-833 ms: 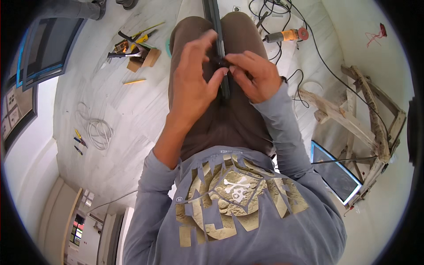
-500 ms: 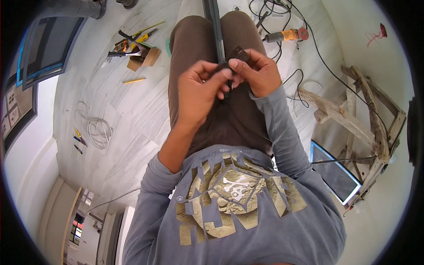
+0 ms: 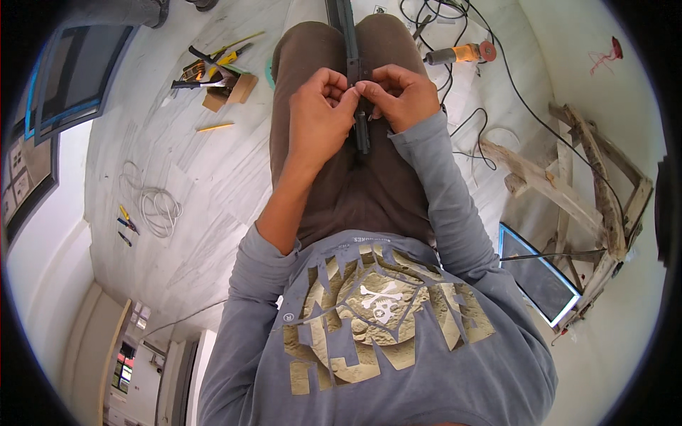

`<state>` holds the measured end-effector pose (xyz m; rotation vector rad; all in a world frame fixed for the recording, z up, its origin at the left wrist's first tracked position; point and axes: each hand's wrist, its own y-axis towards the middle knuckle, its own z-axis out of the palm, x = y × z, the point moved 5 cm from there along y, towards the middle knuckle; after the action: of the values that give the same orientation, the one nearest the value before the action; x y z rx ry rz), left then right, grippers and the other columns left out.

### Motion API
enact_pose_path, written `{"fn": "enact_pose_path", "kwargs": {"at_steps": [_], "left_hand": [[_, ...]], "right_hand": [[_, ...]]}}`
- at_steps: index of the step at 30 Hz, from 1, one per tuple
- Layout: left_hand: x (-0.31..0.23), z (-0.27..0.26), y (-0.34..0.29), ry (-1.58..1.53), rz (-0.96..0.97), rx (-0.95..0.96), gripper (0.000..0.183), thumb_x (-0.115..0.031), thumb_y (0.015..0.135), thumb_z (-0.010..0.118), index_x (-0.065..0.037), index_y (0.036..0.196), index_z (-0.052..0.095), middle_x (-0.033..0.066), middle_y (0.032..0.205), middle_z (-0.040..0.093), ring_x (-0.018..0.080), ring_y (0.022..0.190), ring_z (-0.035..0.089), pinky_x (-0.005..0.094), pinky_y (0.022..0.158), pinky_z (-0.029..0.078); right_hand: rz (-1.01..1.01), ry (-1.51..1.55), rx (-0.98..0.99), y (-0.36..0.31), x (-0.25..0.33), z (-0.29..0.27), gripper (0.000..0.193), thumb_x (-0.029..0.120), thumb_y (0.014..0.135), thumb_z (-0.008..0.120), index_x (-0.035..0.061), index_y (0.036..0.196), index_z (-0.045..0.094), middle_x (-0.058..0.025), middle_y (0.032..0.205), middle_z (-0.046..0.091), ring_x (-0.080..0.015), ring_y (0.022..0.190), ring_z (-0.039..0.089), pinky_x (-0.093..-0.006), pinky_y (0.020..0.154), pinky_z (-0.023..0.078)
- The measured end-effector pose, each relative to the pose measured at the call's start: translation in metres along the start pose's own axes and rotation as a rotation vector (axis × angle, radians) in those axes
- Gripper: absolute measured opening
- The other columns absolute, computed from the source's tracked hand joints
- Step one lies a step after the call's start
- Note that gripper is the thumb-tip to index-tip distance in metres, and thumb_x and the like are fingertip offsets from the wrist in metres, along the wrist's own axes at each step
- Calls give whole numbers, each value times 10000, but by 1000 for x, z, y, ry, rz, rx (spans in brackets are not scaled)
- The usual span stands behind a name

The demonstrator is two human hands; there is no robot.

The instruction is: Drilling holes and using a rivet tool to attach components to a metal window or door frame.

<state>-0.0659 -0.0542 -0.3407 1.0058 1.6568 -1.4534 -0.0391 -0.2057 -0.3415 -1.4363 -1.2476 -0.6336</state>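
Observation:
A long dark metal profile (image 3: 344, 28) lies lengthwise between my thighs, its near end reaching past my hands. Over it my left hand (image 3: 321, 117) is closed, with thumb and fingertips pinched at the profile's left side. From the right my right hand (image 3: 405, 99) meets it, thumb and forefinger also pinched, and the two thumbs nearly touch. A small dark piece shows just beyond the fingertips against the profile; the fingers cover most of what they grip.
An angle grinder (image 3: 462, 54) and black cables lie at the far right, near a wooden trestle (image 3: 561, 184) and a blue-edged framed panel (image 3: 540, 273). At left are a cardboard box (image 3: 231, 92) with tools, a pencil (image 3: 215, 128), a coiled pale cable (image 3: 160, 213) and pliers (image 3: 128, 220).
Both hands have moved away from my body along the profile, and its near end now shows. The dark piece, held up off the profile earlier, is now down against it.

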Motion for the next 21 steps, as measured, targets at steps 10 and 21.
{"fn": "enact_pose_path", "kwargs": {"at_steps": [10,21], "left_hand": [[-46,-7,-19,349,524,-117,112,-9,833,638,-12,934,592,90,811,604,160,642,598,285,569,463],[-32,-1,-17,-89,62,47,133,-102,883,697,3,937,636,42,730,638,77,612,561,214,554,451]], "right_hand": [[-243,120,-153,-15,26,-10,233,83,835,743,37,1053,674,-74,788,686,-105,620,623,-234,566,500],[-31,420,-312,-31,18,3,115,52,807,738,1,889,676,-76,756,639,-131,624,604,-263,563,482]]}}
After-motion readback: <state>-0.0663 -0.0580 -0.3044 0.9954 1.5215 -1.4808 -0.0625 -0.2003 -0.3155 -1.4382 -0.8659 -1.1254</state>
